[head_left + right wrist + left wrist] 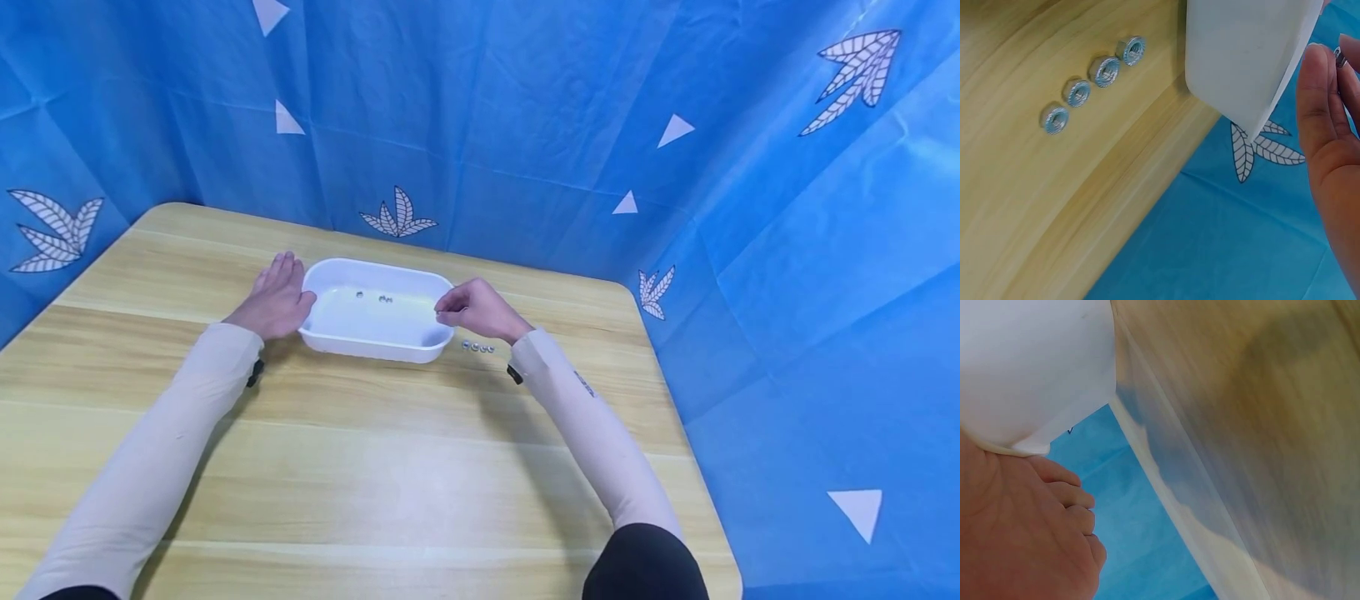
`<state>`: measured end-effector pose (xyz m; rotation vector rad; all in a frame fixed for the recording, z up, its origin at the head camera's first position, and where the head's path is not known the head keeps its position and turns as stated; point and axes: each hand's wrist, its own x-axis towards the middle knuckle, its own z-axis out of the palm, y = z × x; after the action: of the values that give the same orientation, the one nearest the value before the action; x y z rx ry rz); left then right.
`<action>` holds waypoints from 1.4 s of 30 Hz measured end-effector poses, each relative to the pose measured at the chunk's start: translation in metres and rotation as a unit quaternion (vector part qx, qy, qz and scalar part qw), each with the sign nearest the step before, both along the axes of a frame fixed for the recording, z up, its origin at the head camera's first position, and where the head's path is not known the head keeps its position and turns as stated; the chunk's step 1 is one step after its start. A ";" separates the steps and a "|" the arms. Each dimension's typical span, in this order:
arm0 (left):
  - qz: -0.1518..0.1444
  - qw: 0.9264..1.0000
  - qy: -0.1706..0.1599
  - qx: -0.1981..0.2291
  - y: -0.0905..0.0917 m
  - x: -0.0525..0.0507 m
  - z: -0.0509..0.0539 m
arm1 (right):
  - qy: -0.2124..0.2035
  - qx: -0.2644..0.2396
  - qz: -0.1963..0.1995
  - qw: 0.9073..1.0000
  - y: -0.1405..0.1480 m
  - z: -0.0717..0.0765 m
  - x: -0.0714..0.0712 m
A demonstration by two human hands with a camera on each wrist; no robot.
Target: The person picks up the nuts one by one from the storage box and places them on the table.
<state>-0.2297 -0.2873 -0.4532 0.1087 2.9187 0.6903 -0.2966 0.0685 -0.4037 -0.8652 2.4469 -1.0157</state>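
A white oval basin (375, 350) sits on the wooden table, with a few small metal nuts (360, 294) on its floor. My left hand (279, 298) lies against the basin's left end, fingers extended; in the left wrist view the palm (1029, 525) is beside the white wall. Above the basin's right end, my right hand (480, 308) pinches a flanged nut (1339, 57) between thumb and fingertips. Several more flanged nuts (1077, 92) lie in a row on the table just right of the basin, below the right hand.
The wooden table (360, 475) extends toward the person from the basin. Its far edge meets a blue curtain (480, 125) with white leaf and triangle prints, which also hangs along the right side.
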 end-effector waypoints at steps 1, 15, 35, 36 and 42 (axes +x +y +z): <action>0.000 1.000 -0.001 0.001 0.000 0.000 0.000 | 0.000 -0.001 0.000 1.000 0.002 0.000 0.001; 0.001 1.000 -0.005 -0.008 -0.005 0.000 -0.002 | -0.020 -0.025 -0.018 0.999 0.030 -0.010 0.008; -0.005 1.000 -0.006 0.001 -0.002 0.003 0.001 | 0.065 0.068 0.028 0.995 0.045 -0.038 0.018; -0.005 1.000 -0.007 0.002 -0.002 0.002 0.001 | 0.068 0.071 0.032 0.995 0.044 -0.039 0.018; -0.005 1.000 -0.003 -0.001 -0.002 0.000 -0.001 | 0.080 0.082 0.050 0.992 0.044 -0.044 0.021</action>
<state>-0.2294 -0.2891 -0.4539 0.1196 2.9100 0.6861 -0.2760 0.1122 -0.4479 -1.0356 2.5471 -0.7231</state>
